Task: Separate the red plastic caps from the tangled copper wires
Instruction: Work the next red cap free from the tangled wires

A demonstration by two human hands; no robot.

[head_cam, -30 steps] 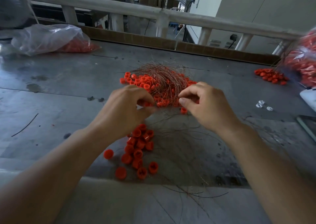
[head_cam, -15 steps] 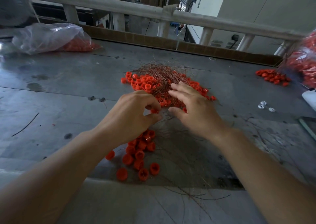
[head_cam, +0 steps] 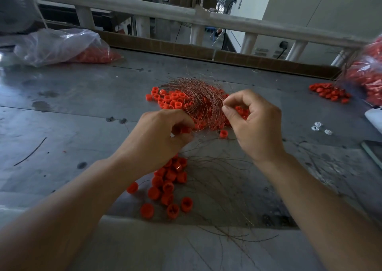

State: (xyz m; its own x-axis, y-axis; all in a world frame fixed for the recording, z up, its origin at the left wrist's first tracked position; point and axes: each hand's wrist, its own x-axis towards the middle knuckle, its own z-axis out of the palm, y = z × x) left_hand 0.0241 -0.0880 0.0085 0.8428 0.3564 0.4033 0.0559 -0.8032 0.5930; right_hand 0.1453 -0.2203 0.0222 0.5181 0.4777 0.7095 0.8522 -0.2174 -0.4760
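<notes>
The left hand (head_cam: 161,136) curls its fingers round a red cap (head_cam: 185,129) at the 6 o'clock edge of the copper wires (head_cam: 198,97), a thin reddish-brown tangle on the grey bench (head_cam: 82,109). The right hand (head_cam: 255,126) pinches strands at its 3 o'clock side. Loose red caps (head_cam: 167,185) lie heaped nearer, at 6 o'clock.
</notes>
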